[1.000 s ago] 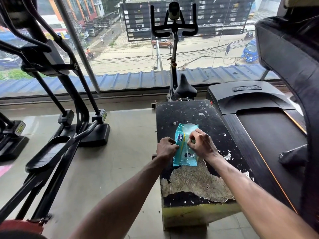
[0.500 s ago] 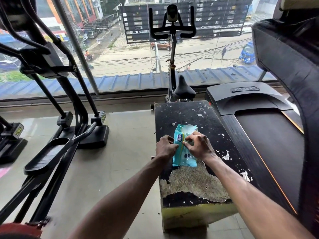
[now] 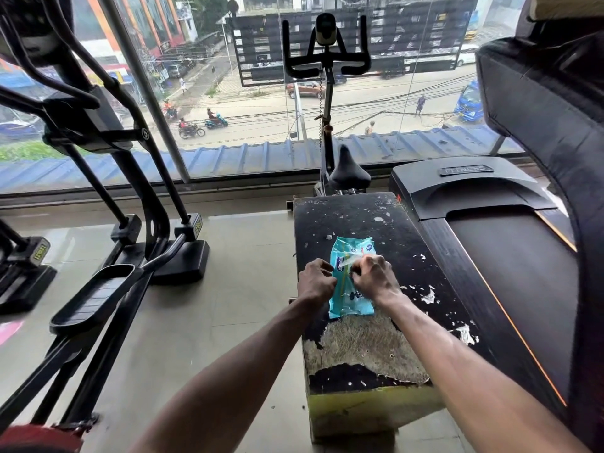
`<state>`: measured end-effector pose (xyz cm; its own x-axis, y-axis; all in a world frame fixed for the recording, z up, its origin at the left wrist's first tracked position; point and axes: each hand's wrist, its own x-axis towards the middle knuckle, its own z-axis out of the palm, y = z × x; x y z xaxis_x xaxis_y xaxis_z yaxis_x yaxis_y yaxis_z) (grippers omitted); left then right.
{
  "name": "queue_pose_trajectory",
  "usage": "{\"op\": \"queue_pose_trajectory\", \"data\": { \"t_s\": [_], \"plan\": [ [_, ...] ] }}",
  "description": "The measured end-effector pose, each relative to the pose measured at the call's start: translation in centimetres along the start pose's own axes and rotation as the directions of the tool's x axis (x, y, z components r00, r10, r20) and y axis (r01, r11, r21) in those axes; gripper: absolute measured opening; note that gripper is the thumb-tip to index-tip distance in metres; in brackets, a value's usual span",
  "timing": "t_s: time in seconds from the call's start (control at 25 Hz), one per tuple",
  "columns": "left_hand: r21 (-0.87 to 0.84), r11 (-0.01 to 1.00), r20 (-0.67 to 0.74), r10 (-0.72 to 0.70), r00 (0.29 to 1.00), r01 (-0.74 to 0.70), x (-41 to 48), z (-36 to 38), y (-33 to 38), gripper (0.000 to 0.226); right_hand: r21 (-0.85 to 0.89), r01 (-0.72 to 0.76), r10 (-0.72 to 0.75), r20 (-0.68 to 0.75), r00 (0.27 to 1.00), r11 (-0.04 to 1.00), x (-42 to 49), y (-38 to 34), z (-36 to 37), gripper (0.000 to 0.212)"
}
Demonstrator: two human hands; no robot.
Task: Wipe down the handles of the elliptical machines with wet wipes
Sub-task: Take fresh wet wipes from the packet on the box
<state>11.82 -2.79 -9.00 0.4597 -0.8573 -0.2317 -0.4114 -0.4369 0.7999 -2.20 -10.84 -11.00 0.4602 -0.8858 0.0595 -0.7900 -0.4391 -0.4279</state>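
Both hands meet at the centre of the frame. The left hand (image 3: pixel 315 282) grips the left edge of a light-blue pack of wet wipes (image 3: pixel 348 302), and the right hand (image 3: pixel 376 277) pinches its clear flap (image 3: pixel 354 259). The pack lies flat on the worn black tabletop (image 3: pixel 376 220). An elliptical machine (image 3: pixel 108 132) stands at the left of the frame and a treadmill (image 3: pixel 510 256) at the right.

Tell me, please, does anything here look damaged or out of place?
Yes: the black bench under the wipes pack is damaged. Its covering has peeled off in a large patch at the near end, showing pale material, and white chips dot the rest. Nothing else stands out.
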Motion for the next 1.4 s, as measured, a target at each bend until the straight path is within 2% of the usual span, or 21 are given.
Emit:
{"op": "queue_pose_trajectory", "data": {
  "t_s": [0.2, 0.32, 0.36, 0.44, 0.52, 0.64, 0.8, 0.92, 1.08, 1.24, 1.4],
  "plan": [
    [0.004, 1.0, -0.006, 0.011, 1.0, -0.011, 0.0, -0.3, 0.0, 0.028, 0.186, 0.066, -0.031, -0.182, 0.983, 0.98, -0.9, 0.8, -0.4, 0.014],
    [0.041, 0.998, -0.033, 0.048, 0.998, -0.047, -0.3, -0.2, 0.3, 0.028, 0.319, 0.007, 0.063, -0.211, 0.975, 0.948, -1.1, 0.9, -1.1, 0.008],
    [0.061, 0.996, -0.063, 0.071, 0.996, -0.067, -0.5, -0.1, 0.5, 0.027, 0.402, -0.047, 0.136, -0.196, 0.971, 0.915, -1.0, 0.9, -1.3, 0.007],
    [0.101, 0.988, -0.134, 0.127, 0.983, -0.114, -0.7, 0.0, 0.9, 0.022, 0.606, -0.167, 0.275, -0.089, 0.957, 0.778, -0.7, 1.3, -1.3, 0.006],
    [0.118, 0.981, -0.163, 0.174, 0.971, -0.156, -0.8, 0.2, 1.4, 0.019, 0.738, -0.233, 0.332, 0.014, 0.943, 0.633, -0.6, 2.0, -1.1, 0.011],
    [0.144, 0.966, -0.125, 0.233, 0.964, -0.215, -0.8, 0.6, 2.0, 0.018, 0.764, -0.237, 0.315, 0.047, 0.948, 0.6, -0.6, 2.6, -1.0, 0.02],
    [0.152, 0.957, -0.105, 0.266, 0.958, -0.249, -0.7, 1.0, 2.3, 0.026, 0.76, -0.196, 0.277, 0.022, 0.961, 0.619, -0.6, 2.0, -1.7, 0.007],
    [0.162, 0.952, -0.062, 0.272, 0.96, -0.259, -0.4, 0.9, 2.5, 0.031, 0.822, -0.222, 0.331, 0.043, 0.943, 0.525, -0.7, 2.0, -2.1, 0.008],
    [0.157, 0.947, -0.001, 0.283, 0.959, -0.28, 0.1, 0.6, 3.1, 0.036, 0.873, -0.229, 0.301, 0.101, 0.948, 0.431, -1.0, 1.7, -2.5, 0.01],
    [0.115, 0.961, -0.009, 0.254, 0.967, -0.252, 0.5, 0.7, 3.3, 0.018, 0.86, -0.224, 0.288, 0.095, 0.953, 0.458, -1.1, 1.4, -2.9, 0.01],
    [-0.057, 0.989, -0.023, 0.133, 0.991, -0.134, 1.2, 0.3, 3.4, 0.013, 0.793, -0.189, 0.279, 0.025, 0.96, 0.579, -1.1, 1.8, -3.2, 0.016]
  ]
}}
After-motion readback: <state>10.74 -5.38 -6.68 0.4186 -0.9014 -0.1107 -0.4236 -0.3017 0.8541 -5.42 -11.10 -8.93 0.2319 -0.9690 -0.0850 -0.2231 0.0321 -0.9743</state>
